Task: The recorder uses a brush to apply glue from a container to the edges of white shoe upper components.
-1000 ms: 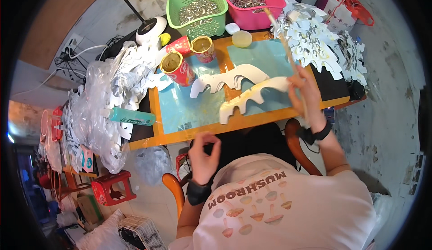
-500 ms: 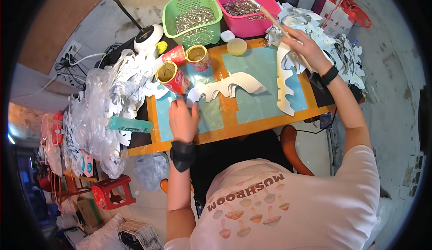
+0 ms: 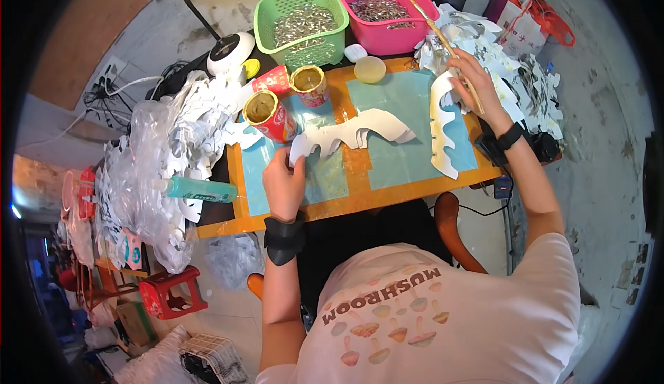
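My right hand (image 3: 478, 83) grips a slim wooden-handled brush (image 3: 443, 37), slanting with its tip end up and to the left. Just under it, at the table's right, lies a scalloped white cut-out strip (image 3: 443, 125); the fingers' contact with it is unclear. Several matching arched white cut-out pieces (image 3: 366, 127) lie overlapped mid-table. At their left end is my left hand (image 3: 283, 183), thumb and fingers closed about the tip of a piece. Just beyond it stands a red can (image 3: 280, 125) of brownish paste, with a second open can (image 3: 311, 97) behind.
Green basket (image 3: 304, 55) and pink basket (image 3: 387, 38) of small metal parts stand at the back. White cut-outs pile up at left (image 3: 187, 121) and right (image 3: 519, 87). A teal bottle (image 3: 200, 190) lies left. A desk lamp (image 3: 230, 52) stands far left; a round pale-yellow object (image 3: 369, 70) sits behind.
My left hand has moved slightly forward and closed at the left end of the white pieces. In my right hand the brush has swung steeper, its tip shifting right, above the right-hand strip.
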A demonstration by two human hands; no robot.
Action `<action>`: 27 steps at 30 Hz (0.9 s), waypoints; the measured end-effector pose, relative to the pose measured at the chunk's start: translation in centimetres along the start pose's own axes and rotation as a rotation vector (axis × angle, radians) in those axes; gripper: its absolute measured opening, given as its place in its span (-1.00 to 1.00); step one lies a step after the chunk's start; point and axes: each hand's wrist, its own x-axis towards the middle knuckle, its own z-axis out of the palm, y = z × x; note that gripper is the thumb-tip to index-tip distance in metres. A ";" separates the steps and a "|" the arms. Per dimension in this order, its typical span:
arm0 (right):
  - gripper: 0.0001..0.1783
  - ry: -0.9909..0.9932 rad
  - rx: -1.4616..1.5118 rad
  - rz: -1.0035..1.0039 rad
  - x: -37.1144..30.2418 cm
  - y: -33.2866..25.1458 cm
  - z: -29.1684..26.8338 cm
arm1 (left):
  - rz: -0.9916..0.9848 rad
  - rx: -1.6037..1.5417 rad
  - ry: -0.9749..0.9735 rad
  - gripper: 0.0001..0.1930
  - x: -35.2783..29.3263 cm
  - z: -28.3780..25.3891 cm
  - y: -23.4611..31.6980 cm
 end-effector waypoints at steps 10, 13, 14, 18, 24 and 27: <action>-0.61 0.199 0.342 -0.047 0.7 -3.0 1.4 | -0.102 -0.018 0.086 -0.85 -2.4 -4.0 -3.6; -0.58 0.112 -0.015 -0.154 0.7 0.7 2.1 | -0.091 -0.033 0.107 -0.84 -2.8 -4.5 -3.4; -0.57 0.087 -0.081 -0.185 0.9 1.0 1.9 | -0.085 -0.034 0.115 -0.84 -3.0 -4.6 -3.5; -0.57 0.075 -0.231 -0.255 1.5 1.2 1.0 | -0.097 -0.006 0.129 -0.82 -3.5 -4.8 -3.6; -0.73 0.350 -0.018 -0.184 3.5 -3.3 -0.4 | -0.190 -0.070 0.182 -0.81 -4.4 -6.0 -3.1; -0.72 0.288 0.667 0.011 4.8 -7.1 -0.6 | -0.197 -0.108 0.155 -0.81 -4.9 -6.5 -4.0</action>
